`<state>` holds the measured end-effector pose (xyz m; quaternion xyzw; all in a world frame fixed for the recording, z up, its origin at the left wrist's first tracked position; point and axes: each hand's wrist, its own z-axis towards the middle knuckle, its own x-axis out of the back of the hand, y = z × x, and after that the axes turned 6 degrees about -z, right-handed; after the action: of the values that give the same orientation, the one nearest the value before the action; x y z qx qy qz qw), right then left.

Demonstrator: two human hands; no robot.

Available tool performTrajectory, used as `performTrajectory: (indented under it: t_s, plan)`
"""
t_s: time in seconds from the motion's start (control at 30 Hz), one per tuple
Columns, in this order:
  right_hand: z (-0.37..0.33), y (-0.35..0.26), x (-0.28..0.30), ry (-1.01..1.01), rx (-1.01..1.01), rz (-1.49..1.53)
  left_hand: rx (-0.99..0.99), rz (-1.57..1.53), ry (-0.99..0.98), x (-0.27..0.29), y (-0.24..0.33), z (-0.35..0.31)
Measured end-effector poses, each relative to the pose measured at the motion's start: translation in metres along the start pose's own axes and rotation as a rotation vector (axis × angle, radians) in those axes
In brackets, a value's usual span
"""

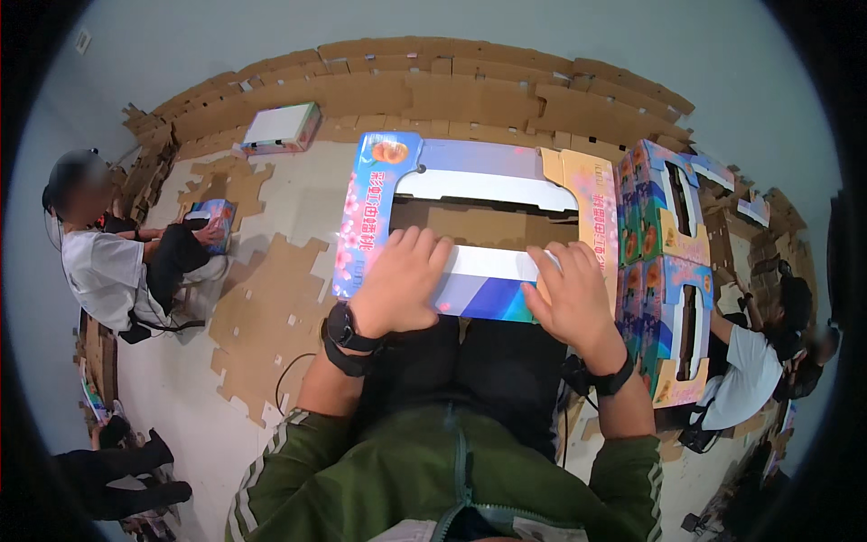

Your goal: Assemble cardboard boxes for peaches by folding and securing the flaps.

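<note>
A colourful printed cardboard box with blue, pink and orange panels rests on my lap, its top open and brown inside. My left hand lies flat on the near top flap, fingers spread and pressing down. My right hand presses the same flap at its right end, fingers curled over the edge. Both wrists wear black bands. The far flap stands folded toward the opening.
Two finished printed boxes are stacked at my right. Flat brown cardboard lines the far wall and lies on the floor. A seated person at left handles a small box; another person sits at right. A closed box lies far left.
</note>
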<state>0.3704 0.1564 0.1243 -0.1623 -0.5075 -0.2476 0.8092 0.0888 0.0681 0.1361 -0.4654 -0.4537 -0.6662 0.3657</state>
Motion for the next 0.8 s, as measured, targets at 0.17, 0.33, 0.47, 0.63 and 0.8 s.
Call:
performTrajectory:
  t_s: [0.17,0.33,0.47,0.63,0.8]
  plan:
    - [-0.003,-0.001,0.004,0.014,-0.015,0.006,0.026,-0.03,-0.019,0.004,0.007,0.001]
    - [-0.008,-0.011,0.013,-0.004,-0.071,0.03,-0.055,0.025,0.152,-0.001,0.017,-0.002]
    - [-0.006,0.0,0.035,-0.092,-0.051,0.245,-0.039,-0.064,0.142,-0.005,0.019,-0.002]
    - [0.034,0.033,0.099,-0.292,0.081,0.4,-0.014,-0.12,0.098,-0.002,0.015,-0.001]
    - [0.096,0.036,0.065,-0.196,0.124,0.083,-0.034,-0.12,0.142,-0.002,0.014,0.0]
